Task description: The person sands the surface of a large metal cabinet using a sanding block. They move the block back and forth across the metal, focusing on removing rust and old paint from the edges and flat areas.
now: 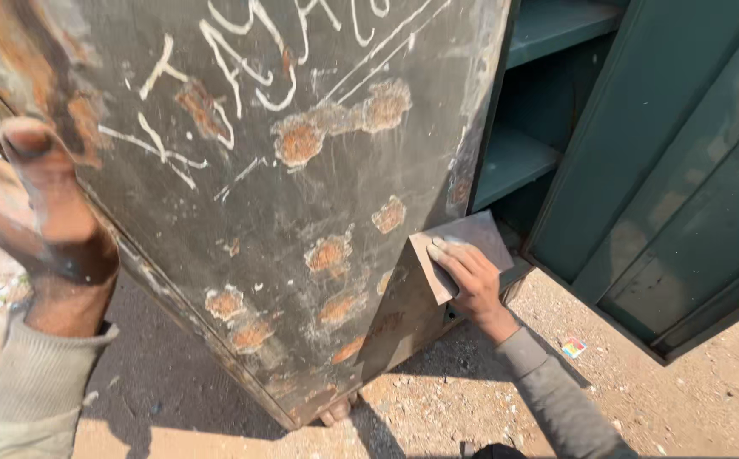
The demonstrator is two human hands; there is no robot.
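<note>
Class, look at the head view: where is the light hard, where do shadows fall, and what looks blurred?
Head view: hard sunlight on the sandy ground; the door throws a dark shadow beneath; left hand, close to the lens, looks soft; right hand with sandpaper is sharper.

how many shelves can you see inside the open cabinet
2. One shelf sits at the top of the opening, the other shelf lower down, above the right hand with the sandpaper. The door may hide more.

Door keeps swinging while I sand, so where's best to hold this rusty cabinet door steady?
Grip the rusty cabinet door by its free outer edge from the left, where the left hand already clasps it. The face is flat and offers no hold; the right hand presses sandpaper there.
</note>
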